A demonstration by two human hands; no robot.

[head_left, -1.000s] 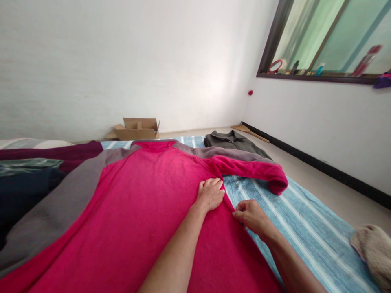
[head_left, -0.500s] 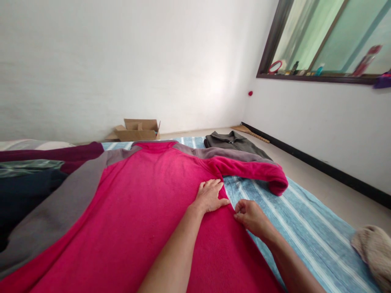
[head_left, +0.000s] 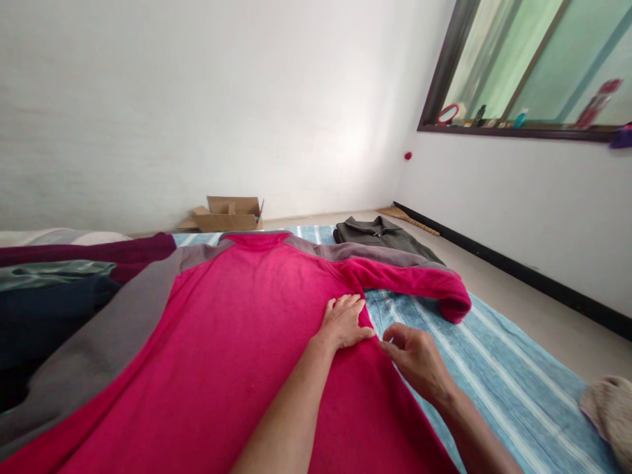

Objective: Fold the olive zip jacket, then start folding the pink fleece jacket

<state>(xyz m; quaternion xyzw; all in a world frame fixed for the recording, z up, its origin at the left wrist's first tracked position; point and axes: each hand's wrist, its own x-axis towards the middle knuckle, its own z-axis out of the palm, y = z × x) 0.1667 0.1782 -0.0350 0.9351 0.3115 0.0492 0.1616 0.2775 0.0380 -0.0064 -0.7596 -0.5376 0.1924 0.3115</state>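
Spread over the striped blue mat (head_left: 494, 368), your pink fleece (head_left: 237, 329) is being smoothed: left hand (head_left: 344, 321) pressed flat, right hand (head_left: 417, 359) pinching its right edge.

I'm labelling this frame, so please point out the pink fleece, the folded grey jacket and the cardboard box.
pink fleece (head_left: 237, 329), head view, on the flat middle of its body.
folded grey jacket (head_left: 380, 232), head view, on its top near the collar.
cardboard box (head_left: 230, 214), head view, on its front wall.

Fleece (head_left: 237, 316) spread on mat (head_left: 494, 368); folded jacket (head_left: 380, 234) behind; box (head_left: 230, 214) perhaps against wall
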